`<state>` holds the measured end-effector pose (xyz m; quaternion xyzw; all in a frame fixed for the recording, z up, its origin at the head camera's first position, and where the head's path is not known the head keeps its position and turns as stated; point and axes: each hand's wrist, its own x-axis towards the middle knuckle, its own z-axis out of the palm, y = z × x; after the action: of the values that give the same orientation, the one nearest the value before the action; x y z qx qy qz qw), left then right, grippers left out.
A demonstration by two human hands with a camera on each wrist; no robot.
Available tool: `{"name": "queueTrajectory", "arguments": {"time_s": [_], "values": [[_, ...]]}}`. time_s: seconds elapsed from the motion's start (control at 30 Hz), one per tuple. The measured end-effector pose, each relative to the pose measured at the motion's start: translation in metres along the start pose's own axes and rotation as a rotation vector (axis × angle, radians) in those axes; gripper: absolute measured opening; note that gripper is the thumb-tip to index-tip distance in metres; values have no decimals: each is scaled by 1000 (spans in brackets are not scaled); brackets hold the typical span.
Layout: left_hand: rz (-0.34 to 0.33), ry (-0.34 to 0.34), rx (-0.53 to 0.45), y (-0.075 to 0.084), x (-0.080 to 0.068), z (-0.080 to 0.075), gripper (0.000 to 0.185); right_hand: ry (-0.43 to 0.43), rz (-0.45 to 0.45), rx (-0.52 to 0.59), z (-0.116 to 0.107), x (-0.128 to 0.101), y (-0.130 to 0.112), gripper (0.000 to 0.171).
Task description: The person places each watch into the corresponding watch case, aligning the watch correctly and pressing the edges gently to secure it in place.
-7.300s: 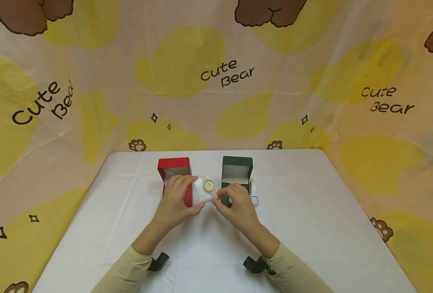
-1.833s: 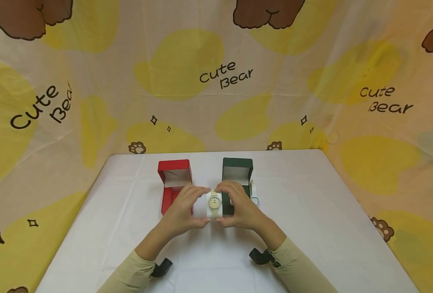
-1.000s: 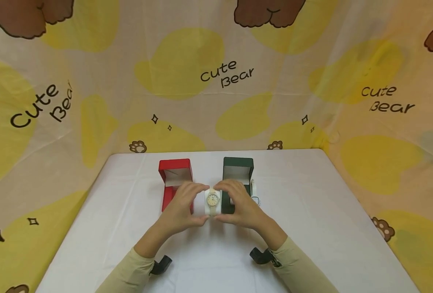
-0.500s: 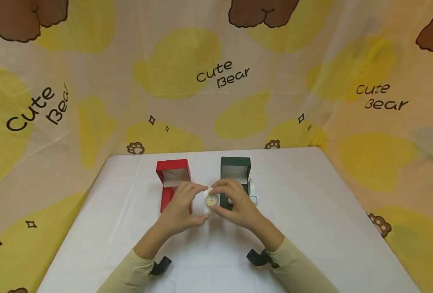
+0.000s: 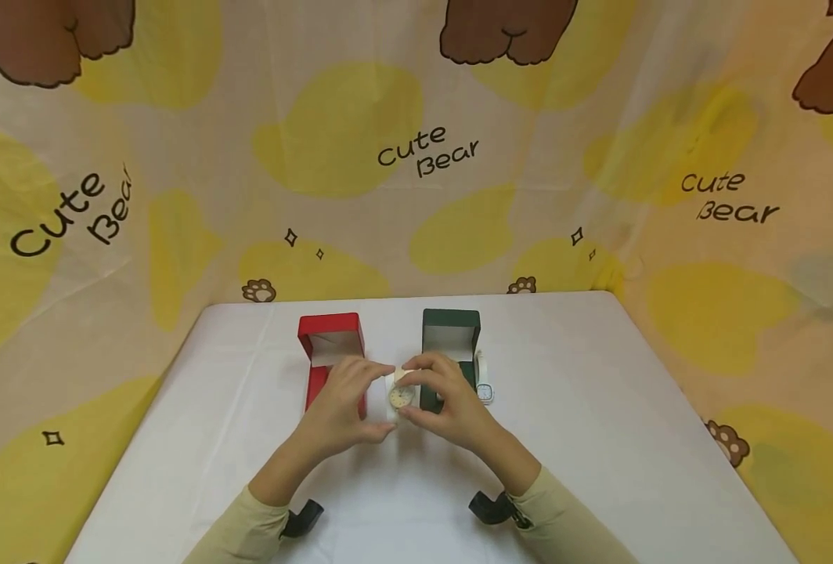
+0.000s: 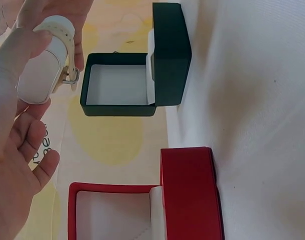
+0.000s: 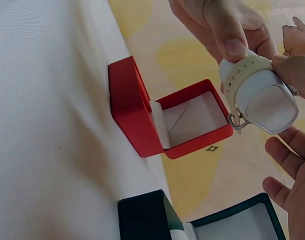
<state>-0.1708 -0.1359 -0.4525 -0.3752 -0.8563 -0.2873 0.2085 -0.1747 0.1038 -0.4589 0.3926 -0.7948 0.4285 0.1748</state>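
Observation:
A wristwatch with a round pale dial and cream strap is wrapped around a white watch cushion, above the table. My left hand holds the cushion from the left, thumb below and fingers above. From the right, my right hand pinches at the watch with thumb and fingers, covering part of it. In the right wrist view, the strap and its buckle show along the cushion's side. The red watch box and green watch box stand behind my hands, lids raised.
A second watch with a white strap and squarish face lies just right of the green box. White cloth covers the table. A printed yellow fabric backdrop rises behind and at both sides.
Earlier the watch and cushion were tilted, then upright between both hands. In the last second, my right thumb and fingers have shifted left from the cushion's right side onto the watch.

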Motion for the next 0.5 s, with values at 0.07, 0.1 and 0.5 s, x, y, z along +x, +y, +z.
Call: {"name": "queueTrajectory", "arguments": {"time_s": [0.07,0.1,0.5], "values": [[-1,0,-3,0,-1,-1,79,-6,9,6,1,-1,0,33],[-2,1,-6,0,-1,-1,80,-8,13,8,1,-1,0,32],[8,-7,-26,2,0,-2,79,47,39,-2,4,-3,-1,34]]}}
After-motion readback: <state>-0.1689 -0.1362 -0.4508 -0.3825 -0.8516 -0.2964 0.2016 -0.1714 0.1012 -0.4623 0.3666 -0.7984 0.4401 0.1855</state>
